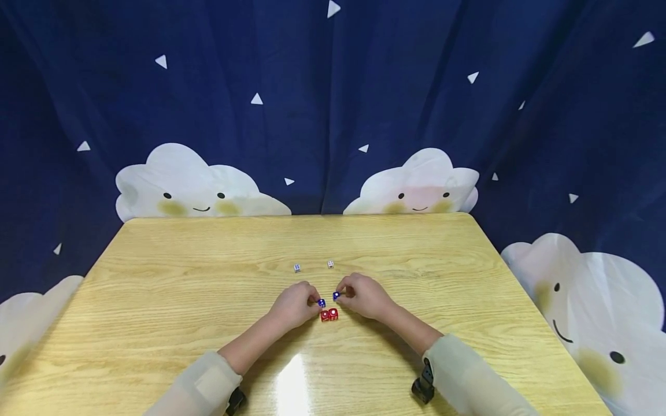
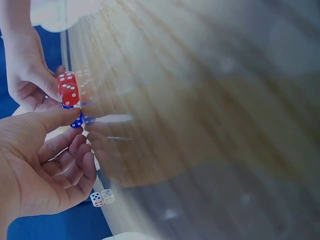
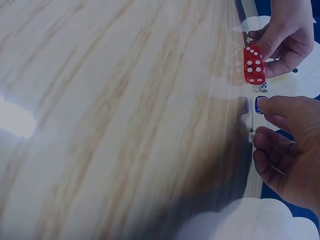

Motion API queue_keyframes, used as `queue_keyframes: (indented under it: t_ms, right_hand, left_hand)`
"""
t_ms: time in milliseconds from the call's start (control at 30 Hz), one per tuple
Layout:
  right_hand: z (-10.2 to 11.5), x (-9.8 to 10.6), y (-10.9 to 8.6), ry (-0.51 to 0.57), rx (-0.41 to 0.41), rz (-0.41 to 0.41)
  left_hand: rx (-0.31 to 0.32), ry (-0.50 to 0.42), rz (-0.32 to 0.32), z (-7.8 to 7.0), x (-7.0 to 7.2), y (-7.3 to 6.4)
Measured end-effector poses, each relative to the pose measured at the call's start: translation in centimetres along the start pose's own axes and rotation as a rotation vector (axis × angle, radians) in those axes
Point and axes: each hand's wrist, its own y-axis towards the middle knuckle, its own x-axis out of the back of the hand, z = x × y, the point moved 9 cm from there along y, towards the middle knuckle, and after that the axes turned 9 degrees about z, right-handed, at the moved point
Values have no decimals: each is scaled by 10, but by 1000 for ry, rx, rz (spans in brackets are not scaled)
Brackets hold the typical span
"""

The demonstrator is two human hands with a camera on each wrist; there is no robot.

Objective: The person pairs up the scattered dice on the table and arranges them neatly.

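Two red dice (image 1: 329, 315) sit side by side on the table, nearest the person. Just beyond them my left hand (image 1: 296, 304) pinches a blue die (image 1: 321, 303) between thumb and finger; the left wrist view shows this blue die (image 2: 76, 121) below the thumb tip. My right hand (image 1: 366, 296) pinches a second blue die (image 1: 336, 296), a small gap to the right of the first. In the right wrist view the thumb covers part of that blue die (image 3: 260, 105), close over the tabletop. The remaining fingers of both hands are loosely curled.
Two small white dice, a left one (image 1: 297, 268) and a right one (image 1: 330, 264), lie farther back on the wooden table (image 1: 182, 271). A dark blue curtain (image 1: 312, 115) with white clouds hangs behind the table's far edge. Black wrist straps (image 1: 424, 384) show at the sleeves.
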Motion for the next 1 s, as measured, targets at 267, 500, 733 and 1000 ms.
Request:
queue_keyframes:
  t_ms: [267,500,733,1000]
  right_hand:
    - [4,-2,2,-9,26,6]
    - [6,-5,3,-10,33,19]
    - [6,-8,6,-2,49,25]
    - [6,-11,8,27,44,41]
  left_hand:
    - [-8,-9,-2,-1,1,0]
    - [-2,-15,8,0,0,1]
    - [-6,-14,14,1,1,1]
    - [-14,-6,2,0,1,1]
